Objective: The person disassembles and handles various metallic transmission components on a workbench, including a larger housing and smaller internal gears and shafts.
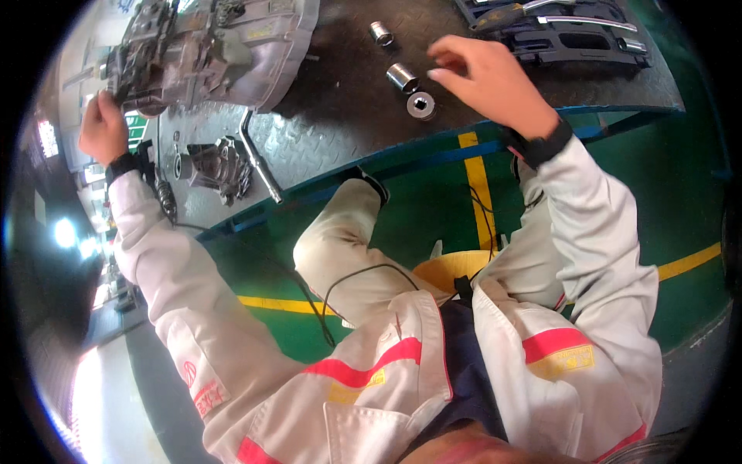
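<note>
A large grey metal gearbox housing (pixel 232 54) lies on the dark workbench at the far left. My left hand (pixel 103 130) is at its left end with the fingers curled closed, and what they grip is hidden. Over the bench, my right hand (pixel 495 81) is open, thumb and fingers apart with nothing between them. Just left of it lie three shiny sockets: one by the fingertips is a socket on its side (pixel 402 78), nearer stands a socket with a square hole facing up (pixel 420 105), and farther off is a smaller socket (pixel 380 33).
A ratchet-type wrench (pixel 260 158) lies toward the bench's near edge, beside a smaller metal casting (pixel 218 168). At the far right is a black tool case (pixel 572 39) with chrome tools. A yellow stool (pixel 456 271) shows between my legs, and a dark cable (pixel 363 271) crosses my lap.
</note>
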`<state>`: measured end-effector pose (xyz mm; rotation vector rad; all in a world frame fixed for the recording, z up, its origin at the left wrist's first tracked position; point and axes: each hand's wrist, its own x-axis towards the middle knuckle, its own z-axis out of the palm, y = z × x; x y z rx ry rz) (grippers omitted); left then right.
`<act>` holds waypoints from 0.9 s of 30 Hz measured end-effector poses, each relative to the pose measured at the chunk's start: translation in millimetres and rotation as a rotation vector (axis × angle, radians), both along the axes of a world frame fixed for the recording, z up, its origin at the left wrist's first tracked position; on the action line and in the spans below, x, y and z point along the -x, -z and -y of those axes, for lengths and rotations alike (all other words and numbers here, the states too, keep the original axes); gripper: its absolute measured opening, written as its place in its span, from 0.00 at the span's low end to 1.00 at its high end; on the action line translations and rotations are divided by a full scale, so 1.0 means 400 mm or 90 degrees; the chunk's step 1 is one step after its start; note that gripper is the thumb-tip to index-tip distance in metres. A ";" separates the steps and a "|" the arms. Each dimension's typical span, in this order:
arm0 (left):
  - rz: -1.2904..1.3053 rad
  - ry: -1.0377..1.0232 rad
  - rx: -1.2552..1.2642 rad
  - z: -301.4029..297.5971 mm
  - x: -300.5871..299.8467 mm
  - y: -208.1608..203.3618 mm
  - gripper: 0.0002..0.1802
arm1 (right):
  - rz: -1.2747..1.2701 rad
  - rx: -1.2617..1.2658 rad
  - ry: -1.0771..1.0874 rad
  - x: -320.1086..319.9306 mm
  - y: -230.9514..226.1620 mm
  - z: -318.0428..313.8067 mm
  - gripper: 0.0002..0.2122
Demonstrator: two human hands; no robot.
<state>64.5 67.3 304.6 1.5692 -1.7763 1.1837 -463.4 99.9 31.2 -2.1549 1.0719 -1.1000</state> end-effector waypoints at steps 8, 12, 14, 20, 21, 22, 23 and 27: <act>-0.028 -0.049 -0.017 -0.051 -0.099 -0.006 0.21 | -0.324 0.053 -0.071 -0.276 -0.017 0.307 0.10; -0.031 -0.037 -0.021 -0.055 -0.081 -0.006 0.22 | -0.303 0.108 -0.105 -0.354 0.006 0.392 0.09; -0.027 0.025 -0.022 -0.059 -0.083 0.003 0.22 | -0.318 0.115 -0.124 -0.391 0.019 0.407 0.12; -0.118 0.092 -0.054 -0.054 -0.143 -0.013 0.21 | -0.475 0.192 -0.221 -0.510 0.053 0.418 0.22; -0.101 0.088 -0.045 -0.055 -0.100 -0.002 0.20 | -0.506 0.210 -0.239 -0.535 0.064 0.420 0.24; -0.078 0.085 -0.030 -0.058 -0.066 -0.001 0.20 | -0.539 0.237 -0.254 -0.558 0.071 0.424 0.26; -0.115 0.100 -0.040 -0.063 -0.062 -0.001 0.20 | -0.572 0.258 -0.270 -0.581 0.078 0.426 0.28; -0.094 0.046 -0.069 -0.083 -0.126 -0.015 0.22 | -0.534 0.339 -0.340 -0.709 0.145 0.463 0.27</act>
